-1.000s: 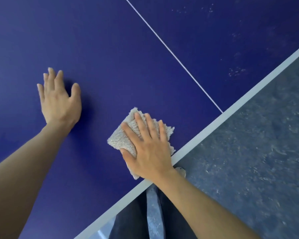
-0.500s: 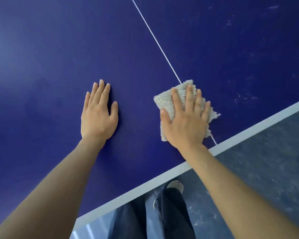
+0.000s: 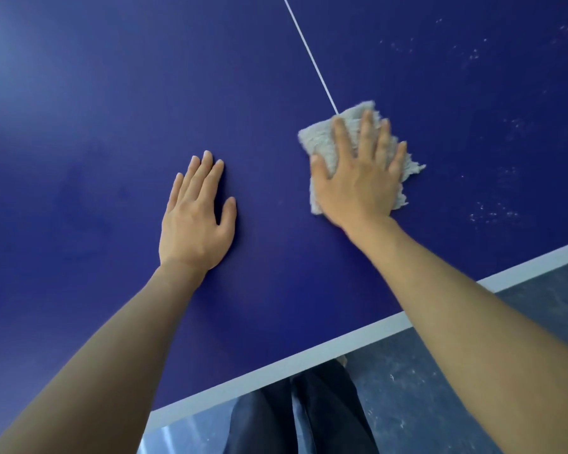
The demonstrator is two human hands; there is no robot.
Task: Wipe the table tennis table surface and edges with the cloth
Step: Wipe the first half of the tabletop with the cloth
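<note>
- Pressing one pale, shaggy cloth (image 3: 320, 139) flat onto the blue table tennis table (image 3: 112, 109) with the right hand (image 3: 361, 185): palm down, fingers straight and slightly fanned across the top, thumb out over the cloth's left edge.
- Sitting on the thin white centre line (image 3: 310, 57) and hiding its near stretch, well in from the near edge of the table.
- Folded to a rough rectangle. Long axis hard to judge under the hand, but seemingly running away from the near edge, in line with the fingers and tipped a little to the right. Far corner pointing up along the line, one frayed corner sticking out to the right.
- Resting the left hand (image 3: 194, 221) flat on bare blue to the left, near the cloth but apart from it. Fingers straight and close together, thumb angled out, holding nothing.
- Matte dark blue across the whole top, with a pale glare at upper left and scatters of whitish specks (image 3: 492, 214) to the right of the cloth.
- Bounded on the near side by one pale edge band (image 3: 276, 368), running diagonally from lower left up to the right.
- Below that edge: mottled grey-blue floor (image 3: 440, 388) with light scuffs, and dark trouser legs (image 3: 269, 421) straight under the camera.
- Counting up: one cloth, two bare hands, two bare forearms, one centre line, one edge band, two trouser legs.
</note>
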